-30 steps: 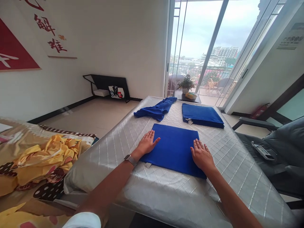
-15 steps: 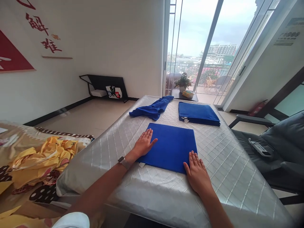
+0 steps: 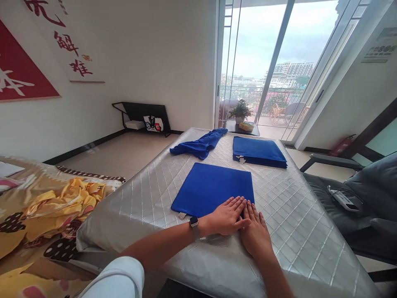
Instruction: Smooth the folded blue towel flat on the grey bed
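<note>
A blue cloth (image 3: 214, 186), folded into a flat rectangle with a small white tag at its near left corner, lies in front of me. My left hand (image 3: 228, 216) rests flat on the cloth's near right part, fingers stretched out, a watch on the wrist. Right beside it, my right hand (image 3: 256, 229) lies with straight fingers at the near right corner, its thumb partly hidden by the left hand. Further back on the right is a stack of folded blue cloths (image 3: 259, 150). A crumpled blue cloth (image 3: 200, 145) lies at the back left.
A table with a quilted silver cover (image 3: 297, 219) carries the cloths. Yellow patterned fabric (image 3: 71, 203) is heaped on the left. On the right, a dark armchair (image 3: 328, 182) holds a white power strip (image 3: 343, 198). A potted plant (image 3: 240, 111) stands by the glass door.
My left hand has moved right across the cloth, from its left edge to beside my right hand. The right hand stays near the same corner. The view has shifted slightly.
</note>
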{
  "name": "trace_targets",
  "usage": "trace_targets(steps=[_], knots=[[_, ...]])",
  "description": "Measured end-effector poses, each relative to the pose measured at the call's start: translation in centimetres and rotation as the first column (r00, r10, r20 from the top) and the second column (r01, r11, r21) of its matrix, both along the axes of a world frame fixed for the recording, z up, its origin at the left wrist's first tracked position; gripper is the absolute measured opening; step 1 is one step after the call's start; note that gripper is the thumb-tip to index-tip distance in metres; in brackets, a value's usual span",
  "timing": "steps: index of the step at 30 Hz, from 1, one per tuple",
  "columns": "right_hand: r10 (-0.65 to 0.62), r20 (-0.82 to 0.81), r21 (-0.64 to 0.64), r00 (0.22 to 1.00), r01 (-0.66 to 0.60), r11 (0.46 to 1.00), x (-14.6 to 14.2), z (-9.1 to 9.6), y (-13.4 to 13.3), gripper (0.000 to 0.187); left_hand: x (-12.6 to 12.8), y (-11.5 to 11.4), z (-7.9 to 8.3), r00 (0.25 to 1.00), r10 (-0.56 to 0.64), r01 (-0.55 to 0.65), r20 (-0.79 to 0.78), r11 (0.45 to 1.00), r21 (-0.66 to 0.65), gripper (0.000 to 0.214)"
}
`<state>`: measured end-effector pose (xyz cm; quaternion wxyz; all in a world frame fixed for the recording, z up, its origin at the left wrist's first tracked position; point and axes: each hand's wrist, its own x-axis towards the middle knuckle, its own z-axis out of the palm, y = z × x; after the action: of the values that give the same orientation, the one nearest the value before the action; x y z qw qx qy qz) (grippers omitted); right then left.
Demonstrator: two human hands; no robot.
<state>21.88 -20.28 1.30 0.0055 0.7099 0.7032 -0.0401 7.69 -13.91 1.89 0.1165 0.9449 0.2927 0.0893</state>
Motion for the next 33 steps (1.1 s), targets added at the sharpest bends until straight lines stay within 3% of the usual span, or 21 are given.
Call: trace_targets(steps=[5, 9, 13, 18, 25, 29, 33], knots=[[-0.039, -0.008, 0.022, 0.999, 0.039, 0.999, -0.2, -0.2, 0.1, 0.063, -6.4, 1.0, -0.3, 0.981, 0.180, -0.180, -0.067, 0.984, 0.006, 0.075], [-0.044, 0.013, 0.011, 0.999, 0.044, 0.999, -0.2, -0.5, 0.2, 0.063, -13.2, 1.0, -0.7, 0.891, 0.442, -0.440, -0.109, 0.897, 0.039, 0.076], [-0.043, 0.007, 0.031, 0.999, 0.043, 0.999, 0.1, -1.0, 0.2, 0.064, -17.3, 0.0, -1.7, 0.830, 0.549, -0.544, -0.102, 0.836, 0.074, 0.076], [-0.032, 0.000, 0.031, 0.999, 0.032, 0.999, 0.2, -1.1, 0.2, 0.066, -17.9, -0.7, -2.6, 0.832, 0.553, -0.546, -0.045, 0.830, 0.110, 0.082], [0.011, 0.134, -0.060, 0.991, -0.003, 0.998, 0.8, 0.4, 0.7, 0.066, -17.8, -0.5, -3.3, 0.836, 0.548, -0.548, 0.035, 0.828, 0.119, 0.090], [0.057, 0.130, -0.060, 0.990, -0.049, 0.997, 1.4, 2.1, 3.8, 0.065, -17.8, -0.5, -3.6, 0.837, 0.544, -0.547, 0.059, 0.827, 0.129, 0.090], [0.013, 0.122, -0.058, 0.993, -0.006, 0.998, 0.9, 3.5, 8.6, 0.072, -17.8, -0.5, -3.7, 0.836, 0.547, -0.547, 0.043, 0.825, 0.139, 0.090]])
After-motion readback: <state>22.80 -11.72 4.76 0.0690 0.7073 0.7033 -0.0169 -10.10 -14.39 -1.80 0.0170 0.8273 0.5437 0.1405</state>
